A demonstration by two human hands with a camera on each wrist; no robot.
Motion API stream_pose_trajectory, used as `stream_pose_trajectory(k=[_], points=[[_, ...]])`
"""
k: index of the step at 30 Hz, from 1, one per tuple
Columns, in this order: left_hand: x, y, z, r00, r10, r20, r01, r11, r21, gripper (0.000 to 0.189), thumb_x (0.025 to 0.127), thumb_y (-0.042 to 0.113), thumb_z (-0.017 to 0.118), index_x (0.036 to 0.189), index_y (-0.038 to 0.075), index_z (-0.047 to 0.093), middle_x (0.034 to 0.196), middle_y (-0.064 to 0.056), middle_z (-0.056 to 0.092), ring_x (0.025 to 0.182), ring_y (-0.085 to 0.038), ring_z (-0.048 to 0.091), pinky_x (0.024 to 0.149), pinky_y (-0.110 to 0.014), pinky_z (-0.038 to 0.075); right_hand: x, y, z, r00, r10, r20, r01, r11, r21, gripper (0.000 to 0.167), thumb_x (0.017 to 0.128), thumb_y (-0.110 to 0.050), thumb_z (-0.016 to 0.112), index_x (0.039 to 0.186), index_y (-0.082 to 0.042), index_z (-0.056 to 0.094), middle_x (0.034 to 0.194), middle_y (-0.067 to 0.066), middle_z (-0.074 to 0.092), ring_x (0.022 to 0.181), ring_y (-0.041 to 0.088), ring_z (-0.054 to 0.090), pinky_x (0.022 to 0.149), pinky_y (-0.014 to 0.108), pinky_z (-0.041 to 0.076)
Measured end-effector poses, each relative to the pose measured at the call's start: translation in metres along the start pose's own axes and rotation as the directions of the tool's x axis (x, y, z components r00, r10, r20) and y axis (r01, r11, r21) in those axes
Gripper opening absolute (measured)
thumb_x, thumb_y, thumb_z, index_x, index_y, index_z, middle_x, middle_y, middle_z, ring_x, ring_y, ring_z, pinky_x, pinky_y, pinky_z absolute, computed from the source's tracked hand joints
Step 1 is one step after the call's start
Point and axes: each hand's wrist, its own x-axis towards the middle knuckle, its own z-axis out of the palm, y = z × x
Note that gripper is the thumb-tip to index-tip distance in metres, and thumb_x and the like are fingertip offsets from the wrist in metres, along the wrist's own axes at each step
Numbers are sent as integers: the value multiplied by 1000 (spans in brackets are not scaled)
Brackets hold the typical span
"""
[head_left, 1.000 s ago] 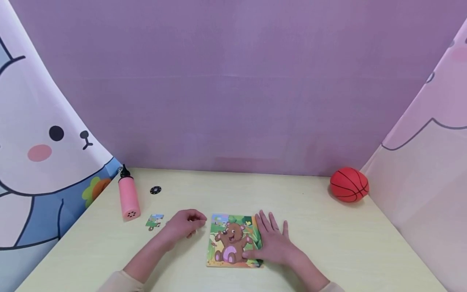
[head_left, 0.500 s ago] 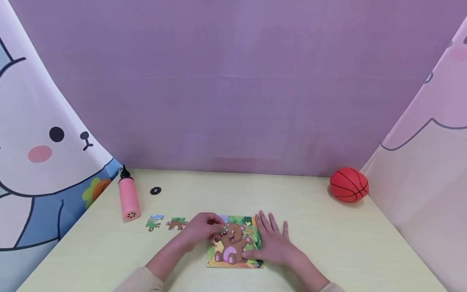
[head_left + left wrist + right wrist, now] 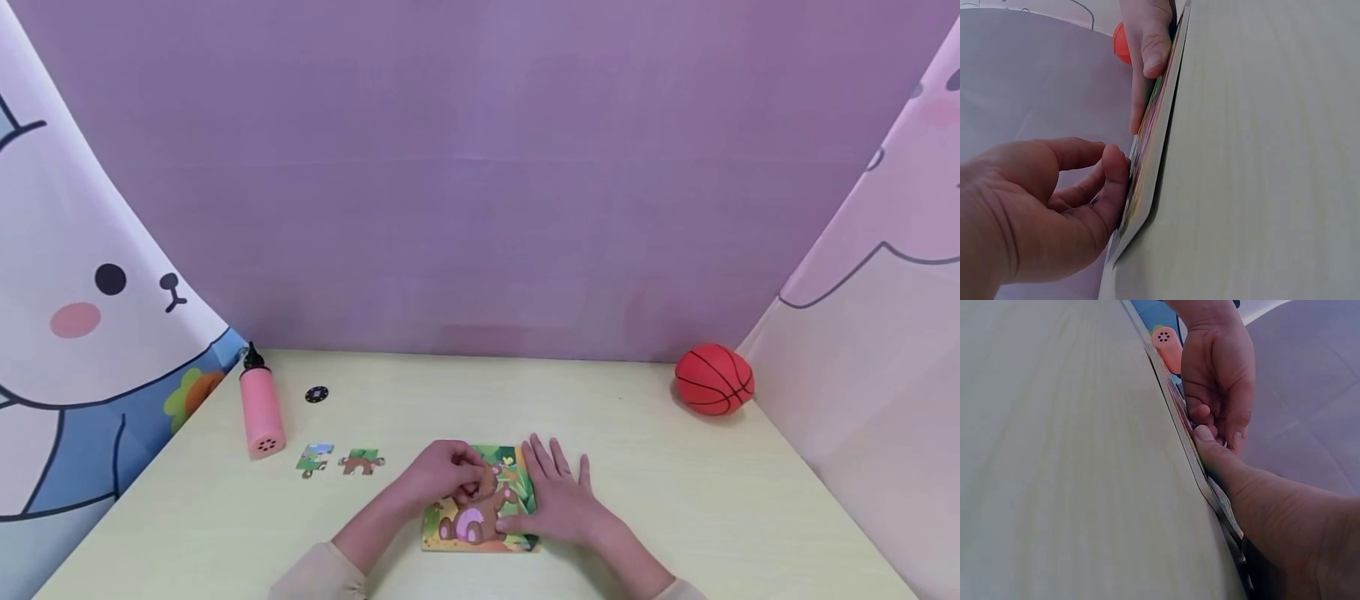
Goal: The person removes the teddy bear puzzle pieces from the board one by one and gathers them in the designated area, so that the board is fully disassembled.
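A square bear jigsaw puzzle (image 3: 450,540) lies on the table, near the person. My left hand (image 3: 444,473) reaches over its upper part, fingers curled, with thumb and fingertips pinching at the bear's face. In the left wrist view the left hand (image 3: 1035,206) has its fingertips at the board's surface; the puzzle piece there is mostly hidden by the fingers. Flat along the board's right side, my right hand (image 3: 561,500) rests with fingers straight and thumb on the picture. Two loose puzzle pieces lie left: one blue and green (image 3: 315,458), one brown and green (image 3: 361,460).
A pink hand pump (image 3: 262,412) lies at the table's left edge. Near it is a black round disc (image 3: 317,394). A red toy basketball (image 3: 714,380) sits at the back right. A purple cloth (image 3: 480,208) hangs behind the table.
My left hand has moved right, from beside the board to over the bear's face, uncovering the brown and green piece. The right hand has stayed in place on the board.
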Motion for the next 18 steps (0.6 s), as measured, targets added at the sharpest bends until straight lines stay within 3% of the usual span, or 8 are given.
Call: stream_pose_trajectory(k=[9,18], points=[[6,3,12,1000,-4,-10,4,1000,14,16,94,10,68,105,-2,68,78,-11,66,62,-16,61,55,-29,55,0,0,1,1000,-4,-5,4,1000,-3,128,74,-86,59,161,-3,17,168,13,8,152,41,3,109,77,-2],[10,5,16,997,-60,-45,60,998,-4,36,94,10,70,124,-8,63,72,-9,65,58,-13,59,50,-25,52,0,1,2,1000,-15,-18,16,1000,17,125,75,-82,63,160,-1,18,168,15,10,152,43,3,108,77,-5]])
